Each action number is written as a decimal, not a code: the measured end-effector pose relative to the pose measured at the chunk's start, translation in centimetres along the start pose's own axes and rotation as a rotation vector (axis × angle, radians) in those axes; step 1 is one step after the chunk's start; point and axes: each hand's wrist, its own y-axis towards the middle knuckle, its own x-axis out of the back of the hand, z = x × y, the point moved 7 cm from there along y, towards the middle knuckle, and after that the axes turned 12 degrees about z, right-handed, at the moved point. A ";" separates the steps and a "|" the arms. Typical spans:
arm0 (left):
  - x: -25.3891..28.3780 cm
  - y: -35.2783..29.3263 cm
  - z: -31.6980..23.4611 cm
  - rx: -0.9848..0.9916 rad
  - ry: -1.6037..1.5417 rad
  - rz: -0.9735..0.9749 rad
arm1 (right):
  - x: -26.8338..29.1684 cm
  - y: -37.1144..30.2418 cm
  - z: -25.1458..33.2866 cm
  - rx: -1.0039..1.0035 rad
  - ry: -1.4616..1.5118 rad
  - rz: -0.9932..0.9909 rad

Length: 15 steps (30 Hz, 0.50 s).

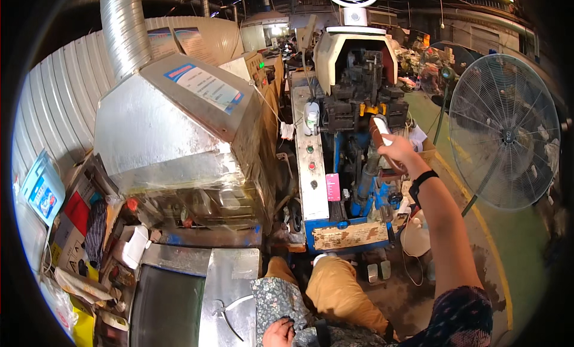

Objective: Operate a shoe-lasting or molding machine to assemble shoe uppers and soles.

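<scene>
- At the far left a cluttered shelf (89,239) holds boxes, papers and a dark striped cloth, below a corrugated metal wall (60,96)
- A large sheet-metal hood (173,131) with a ribbed silver duct (124,30) rising from its top stands next, a printed label on its sloping face
- Below it lies a flat steel plate (230,287) with a pair of pliers (230,314) on it
- The left hand (278,334) rests low at the bottom edge on floral-patterned cloth over the lap, fingers curled loosely; whether it grips anything I cannot tell
- Tan trouser knees (335,293) point toward a blue and white machine (347,137) with a button panel down its left side
- The right hand (397,152), a black wristband on the wrist, is closed around a brown shoe (379,134), holding it up against the dark jaws at the machine's middle
- A pedestal fan (505,131) stands at the right on a green floor (520,251)
</scene>
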 end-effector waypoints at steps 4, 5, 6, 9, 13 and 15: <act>0.1 0.4 -0.8 0.044 -0.014 0.023 | -2.1 -0.8 -0.1 -0.014 -0.214 -0.079; 0.1 0.6 -1.0 0.032 -0.010 0.013 | -2.7 -1.2 -0.6 -0.017 -0.203 -0.082; 0.1 0.8 -1.2 0.020 -0.006 0.003 | -3.1 -1.9 -0.5 0.035 -0.319 -0.124; 0.1 1.5 -1.8 -0.001 0.014 -0.010 | -2.7 -2.1 -1.4 0.073 -0.400 -0.174; 0.3 2.7 -2.2 -0.008 0.010 -0.023 | -1.9 -1.5 -0.9 0.085 -0.321 -0.157; -0.2 2.7 -1.8 0.006 0.001 -0.016 | -2.2 0.0 -0.3 0.120 -0.296 -0.170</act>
